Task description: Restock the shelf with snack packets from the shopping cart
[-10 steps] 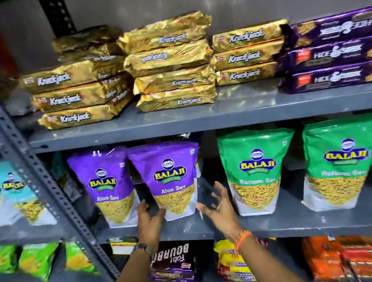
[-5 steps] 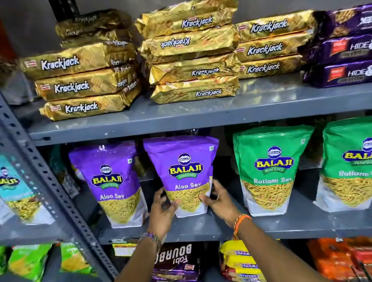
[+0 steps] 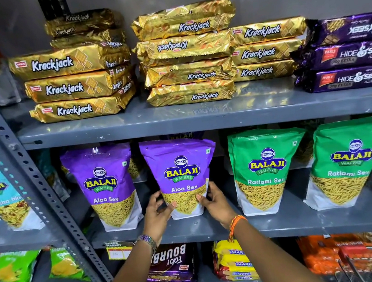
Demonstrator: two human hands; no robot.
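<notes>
Head view of the middle shelf [image 3: 287,222] during restocking. Compared with a second ago, when both hands hovered spread and empty in front of the purple packets, the left hand [image 3: 158,213] and right hand [image 3: 215,202] have closed in on the lower corners of the right-hand purple Aloo Sev packet [image 3: 181,177], which half a second ago they were only just reaching. The packet stands upright on the shelf, just beside a second Aloo Sev packet [image 3: 106,187] to its left and apart from the green Ratlami Sev packets [image 3: 265,168] to its right. The change suggests that placement of this packet is essentially done and that the hands are now squaring it up in its row, so this item appears close to finished. On the left hand, the fingers [image 3: 169,206] are partly curled, with the thumb tip pressed against the packet's front near its lower left edge; the remaining fingers wrap toward the side and are partly hidden. On the right hand, the thumb lies on the front near the lower right edge and the other fingers curve behind the packet. Both hands thus pinch the packet lightly between them rather than clench it. A corner of the wire shopping cart [image 3: 355,265] shows at lower right; its contents cannot be made out.
</notes>
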